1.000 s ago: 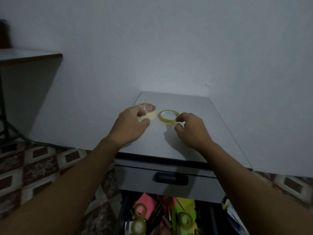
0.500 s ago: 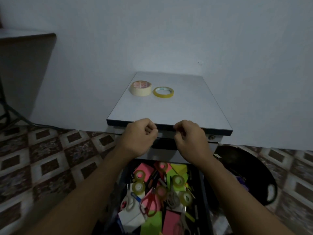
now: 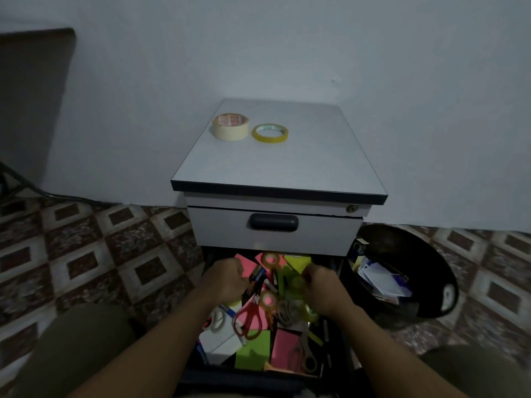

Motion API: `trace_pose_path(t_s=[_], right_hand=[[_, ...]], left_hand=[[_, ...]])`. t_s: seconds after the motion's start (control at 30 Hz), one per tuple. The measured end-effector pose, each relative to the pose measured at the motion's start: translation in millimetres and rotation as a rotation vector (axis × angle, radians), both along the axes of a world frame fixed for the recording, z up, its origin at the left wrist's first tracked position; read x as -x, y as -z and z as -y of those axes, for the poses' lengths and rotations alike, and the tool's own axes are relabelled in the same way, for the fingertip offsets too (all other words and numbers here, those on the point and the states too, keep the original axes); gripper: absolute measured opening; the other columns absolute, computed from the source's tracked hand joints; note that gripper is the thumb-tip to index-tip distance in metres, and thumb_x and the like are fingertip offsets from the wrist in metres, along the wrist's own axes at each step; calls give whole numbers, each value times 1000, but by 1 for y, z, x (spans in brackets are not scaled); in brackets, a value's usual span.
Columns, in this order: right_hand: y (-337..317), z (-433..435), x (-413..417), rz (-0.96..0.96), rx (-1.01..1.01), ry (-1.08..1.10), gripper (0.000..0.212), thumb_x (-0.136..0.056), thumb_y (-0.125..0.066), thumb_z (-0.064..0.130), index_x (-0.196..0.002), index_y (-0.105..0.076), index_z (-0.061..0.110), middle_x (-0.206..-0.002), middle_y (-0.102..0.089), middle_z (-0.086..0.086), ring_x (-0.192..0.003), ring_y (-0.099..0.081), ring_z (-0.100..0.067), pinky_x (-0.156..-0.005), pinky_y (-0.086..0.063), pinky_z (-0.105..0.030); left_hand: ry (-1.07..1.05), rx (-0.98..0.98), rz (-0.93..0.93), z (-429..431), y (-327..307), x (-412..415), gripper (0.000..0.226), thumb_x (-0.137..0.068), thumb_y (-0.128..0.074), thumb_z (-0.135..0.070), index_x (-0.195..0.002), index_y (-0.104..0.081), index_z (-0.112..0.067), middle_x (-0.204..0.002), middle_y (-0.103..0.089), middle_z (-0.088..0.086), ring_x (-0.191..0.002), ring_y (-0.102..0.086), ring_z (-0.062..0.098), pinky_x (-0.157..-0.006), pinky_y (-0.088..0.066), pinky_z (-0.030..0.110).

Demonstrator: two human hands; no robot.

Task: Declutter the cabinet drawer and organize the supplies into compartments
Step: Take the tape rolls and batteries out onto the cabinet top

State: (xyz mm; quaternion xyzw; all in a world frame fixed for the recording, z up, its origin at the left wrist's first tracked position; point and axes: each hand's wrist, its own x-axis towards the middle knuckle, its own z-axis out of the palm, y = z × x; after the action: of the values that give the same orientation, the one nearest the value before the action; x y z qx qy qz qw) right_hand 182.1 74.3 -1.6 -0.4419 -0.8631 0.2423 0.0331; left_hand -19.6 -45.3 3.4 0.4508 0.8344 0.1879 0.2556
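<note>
The lower cabinet drawer (image 3: 244, 379) stands pulled out, crammed with pink (image 3: 284, 349) and green sticky notes (image 3: 253, 351), red scissors (image 3: 248, 317), several small tape rolls and pens. My left hand (image 3: 227, 280) hangs over the drawer's back left with fingers curled; what is under it is hidden. My right hand (image 3: 324, 285) is at the back right, its fingertips beside a translucent tape roll (image 3: 297, 282); the grip is blurred. A cream masking tape roll (image 3: 230, 126) and a thin yellow tape roll (image 3: 270, 133) lie side by side on the cabinet top (image 3: 275, 168).
The upper drawer with a dark handle (image 3: 273, 222) is closed. A black waste bin (image 3: 431, 282) holding paper scraps stands right of the cabinet. A cable (image 3: 57, 195) runs along the tiled floor at the left wall. My knees flank the drawer.
Both hands let go of the two tape rolls on the cabinet top, drew back over its front edge and dropped into the open drawer. My view tilted downward.
</note>
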Motion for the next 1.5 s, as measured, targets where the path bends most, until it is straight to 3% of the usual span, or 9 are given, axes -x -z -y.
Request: trace_pose_path(t_s=[0.1, 0.17, 0.27, 0.37, 0.5, 0.67, 1.17, 1.33, 1.5], right_hand=[[22, 3, -1, 204, 55, -26, 31, -86, -55, 18, -115, -57, 8, -119, -60, -19, -109, -59, -38, -83, -51, -37], [33, 7, -1, 327, 58, -44, 42, -90, -52, 21, -130, -50, 8, -132, -49, -19, -122, -49, -37, -96, -47, -38], [49, 10, 0, 466, 12, -98, 48, -94, -47, 21, -139, -40, 5, -141, -39, -18, -130, -38, -35, -104, -42, -41], [62, 13, 1, 553, -20, -134, 58, -93, -51, 23, -145, -32, 5, -146, -35, -19, -134, -35, -37, -105, -43, -42], [69, 14, 0, 567, -41, -141, 67, -95, -53, 21, -151, -19, 5, -150, -29, -21, -139, -30, -38, -106, -42, -41], [68, 11, 0, 580, -57, -155, 69, -98, -50, 18, -154, -13, 5, -152, -23, -25, -137, -31, -41, -108, -38, -42], [53, 14, 1, 373, 26, -45, 48, -96, -49, 19, -139, -33, 8, -139, -29, -16, -122, -47, -36, -100, -42, -38], [26, 22, 13, 246, 32, -35, 59, -90, -56, 42, -138, -35, 14, -133, -39, -16, -122, -44, -37, -97, -43, -39], [-30, 23, 27, 43, -56, -117, 44, -88, -60, 34, -122, -47, 9, -121, -49, -13, -113, -49, -33, -83, -42, -31]], left_hand=[[21, 128, -8, 2, 23, 1, 16, -89, -58, -15, -75, -50, -10, -85, -55, 6, -82, -57, 23, -74, -51, 36], [43, 228, -66, 4, 37, 1, 17, -92, -56, -21, -105, -56, -10, -115, -55, 13, -104, -57, 29, -86, -52, 35], [80, 336, -109, 7, 57, 2, 57, -94, -57, -25, -146, -36, -15, -150, -34, 17, -132, -41, 36, -106, -42, 40], [122, 355, -149, 7, 72, -1, 51, -95, -55, -21, -143, -39, -16, -150, -34, 14, -131, -43, 32, -107, -41, 38], [100, 334, -256, 8, 82, -8, 57, -95, -56, -20, -147, -33, -17, -160, -12, 17, -138, -33, 35, -109, -38, 39], [30, 209, -292, 4, 89, -12, 43, -96, -52, -21, -137, -44, -14, -141, -44, 11, -124, -47, 28, -97, -48, 38], [-62, 114, -227, -6, 75, -10, 37, -88, -64, -30, -121, -53, -17, -122, -55, 9, -108, -58, 28, -84, -54, 38], [12, -6, -186, -7, 37, -13, 10, -88, -58, -24, -87, -51, -17, -102, -58, 2, -89, -60, 17, -71, -54, 33], [72, -155, -131, 1, -29, -12, 30, -86, -67, -27, -114, -64, -17, -105, -60, 1, -91, -57, 13, -70, -49, 24]])
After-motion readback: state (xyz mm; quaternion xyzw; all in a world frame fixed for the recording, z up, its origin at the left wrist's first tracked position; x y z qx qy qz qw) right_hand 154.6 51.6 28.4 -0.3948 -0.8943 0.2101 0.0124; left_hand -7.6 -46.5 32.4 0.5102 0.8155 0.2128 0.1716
